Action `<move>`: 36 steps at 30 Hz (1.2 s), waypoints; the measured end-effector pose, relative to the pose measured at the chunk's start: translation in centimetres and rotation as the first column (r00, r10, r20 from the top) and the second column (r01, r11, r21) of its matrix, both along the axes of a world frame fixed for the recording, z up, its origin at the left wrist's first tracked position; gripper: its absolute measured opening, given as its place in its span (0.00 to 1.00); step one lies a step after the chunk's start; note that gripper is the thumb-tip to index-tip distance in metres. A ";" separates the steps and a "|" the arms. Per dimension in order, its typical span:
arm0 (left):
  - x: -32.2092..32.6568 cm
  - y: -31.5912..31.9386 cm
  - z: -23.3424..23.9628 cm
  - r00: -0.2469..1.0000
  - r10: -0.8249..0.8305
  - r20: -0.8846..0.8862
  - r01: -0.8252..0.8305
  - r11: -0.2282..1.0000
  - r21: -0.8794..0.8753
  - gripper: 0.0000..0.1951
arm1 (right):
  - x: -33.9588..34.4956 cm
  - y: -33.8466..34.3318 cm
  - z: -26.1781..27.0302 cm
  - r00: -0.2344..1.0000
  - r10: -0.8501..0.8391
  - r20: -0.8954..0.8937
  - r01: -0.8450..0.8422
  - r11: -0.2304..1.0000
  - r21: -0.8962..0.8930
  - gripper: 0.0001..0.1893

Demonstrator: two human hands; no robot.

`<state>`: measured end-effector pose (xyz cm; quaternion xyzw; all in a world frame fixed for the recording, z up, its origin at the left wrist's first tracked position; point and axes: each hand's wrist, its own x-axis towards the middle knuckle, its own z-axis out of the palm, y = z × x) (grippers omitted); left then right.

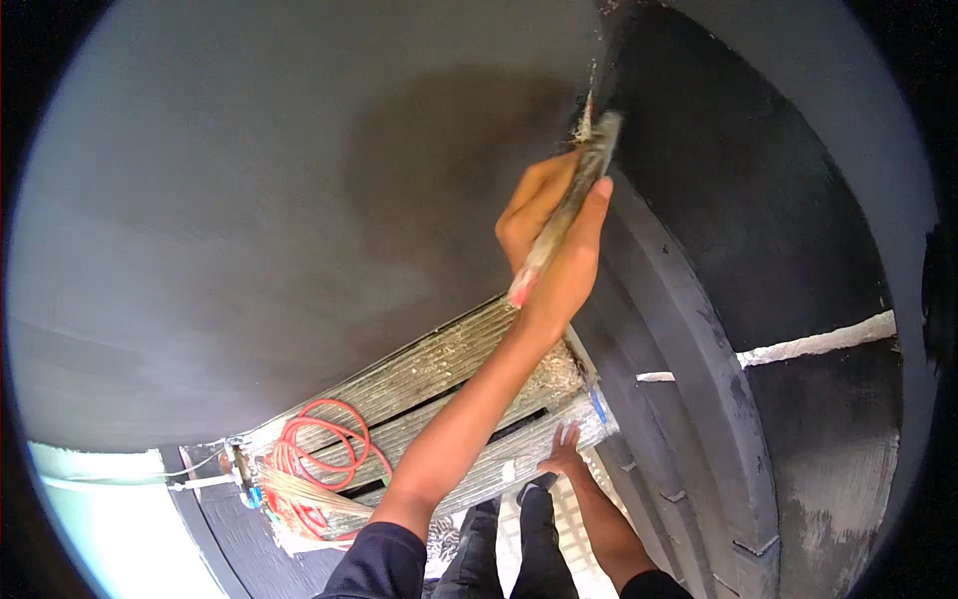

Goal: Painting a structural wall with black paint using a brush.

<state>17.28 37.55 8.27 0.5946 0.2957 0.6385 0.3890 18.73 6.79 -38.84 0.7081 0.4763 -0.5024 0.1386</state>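
My left hand (557, 232) grips a long, narrow, worn tool (561, 224) with a reddish handle end. Its grey far end is blurred, so I cannot tell whether it is a scraper or a brush. That end lies at the corner of the dark painted wall (247, 187), close by a rough, pale chipped strip (585, 120). Lower down, my right hand (563, 451) rests with fingers apart at the near edge of a weathered slatted wooden bench (441, 397). Pale flakes are scattered over the bench's right end.
A coiled red hose or cable (322, 434) and a bundle of thin sticks (307, 490) lie on the bench's left end. Beyond it runs a white pipe (202, 481) with a blue-handled tap (253, 496). Stepped dark mouldings (696, 337) curve down the right side. Below are light paving tiles (572, 517).
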 end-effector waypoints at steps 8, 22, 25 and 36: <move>3.0 -12.3 -2.1 0.980 -0.187 -0.069 0.198 0.955 0.220 0.20 | 1.2 -0.7 0.2 0.999 -0.027 -0.029 0.025 0.998 -0.057 0.76; 0.0 -0.9 -0.5 0.655 -0.722 -0.224 0.735 0.677 -0.036 0.14 | 0.3 -0.8 -0.2 1.000 -0.013 0.000 0.013 0.999 0.046 0.72; -0.7 1.2 -0.2 0.734 -0.615 -0.289 0.644 0.765 0.009 0.14 | 0.5 -1.2 -0.9 1.000 -0.013 0.004 0.013 0.999 0.044 0.73; -1.4 1.2 -0.4 0.986 -0.028 -0.162 0.016 0.997 -0.079 0.16 | 0.7 -1.2 0.6 0.996 -0.083 -0.042 0.086 0.994 0.071 0.75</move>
